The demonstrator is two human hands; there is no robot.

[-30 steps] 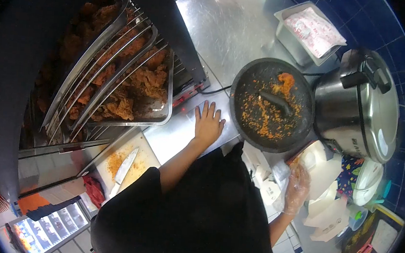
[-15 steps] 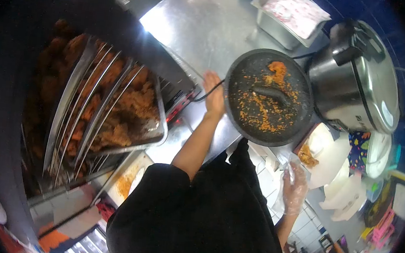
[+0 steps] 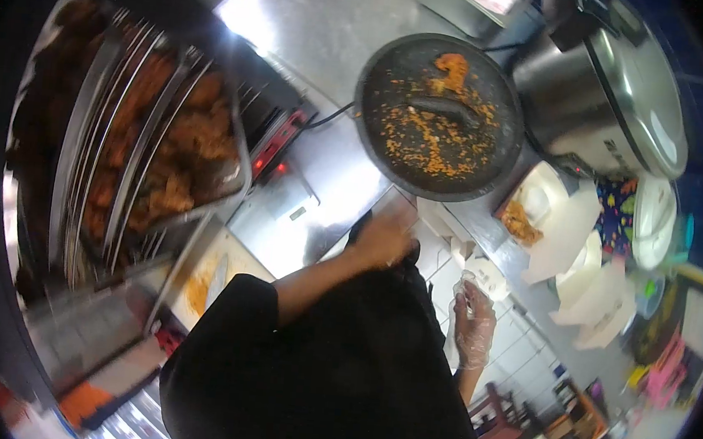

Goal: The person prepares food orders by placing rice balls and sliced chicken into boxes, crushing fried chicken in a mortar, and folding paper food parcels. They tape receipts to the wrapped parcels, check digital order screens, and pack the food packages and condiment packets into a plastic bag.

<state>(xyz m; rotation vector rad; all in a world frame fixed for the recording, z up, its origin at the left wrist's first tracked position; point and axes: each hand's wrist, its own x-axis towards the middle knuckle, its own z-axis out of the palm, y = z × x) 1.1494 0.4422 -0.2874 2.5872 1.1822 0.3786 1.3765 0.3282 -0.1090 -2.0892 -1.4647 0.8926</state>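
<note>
My left hand [image 3: 387, 238] is bare and smeared by motion, in front of my black shirt near the counter edge; whether its fingers are closed cannot be made out. My right hand [image 3: 474, 324] wears a loose clear plastic glove and hangs over the tiled floor, fingers curled together, with nothing visible in them. Beyond both hands sits a round dark dish [image 3: 411, 162] with a raised rim, strewn with orange crumbs and one larger fried piece [image 3: 450, 71]. A dark bar-like handle [image 3: 445, 108] lies across its middle. To its right, an open white box [image 3: 563, 238] holds rice and fried chicken [image 3: 521, 224].
A rack of trays with fried chicken [image 3: 174, 187] fills the left side. Behind the dish stand a large steel cooker [image 3: 583, 102] and a metal container [image 3: 454, 7]. More white cartons [image 3: 598, 312] lie at the right. A black cable [image 3: 331, 117] crosses the steel counter [image 3: 318, 24].
My left hand has left the counter beside the dish and come back toward my body. My gloved right hand has shifted slightly left. The view has moved, so the counter items appear higher and further left.
</note>
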